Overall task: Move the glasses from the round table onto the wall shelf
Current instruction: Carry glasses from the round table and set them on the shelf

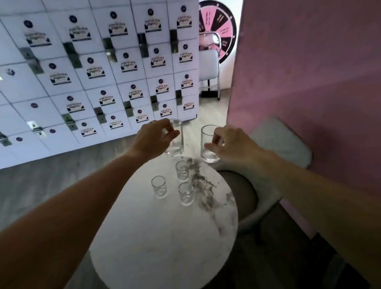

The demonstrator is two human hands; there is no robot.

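Observation:
A round white marble table stands below me. Three small clear glasses rest on it: one at the left, one behind, one in front. My left hand grips a taller clear glass by its side, held just above the table's far edge. My right hand holds a second tall clear glass the same way, off the table's far right. No wall shelf is in view.
A wall of white lockers fills the left and far side. A pink wall rises on the right, with a cushioned chair against it beside the table. A folding chair and a pink prize wheel stand far back.

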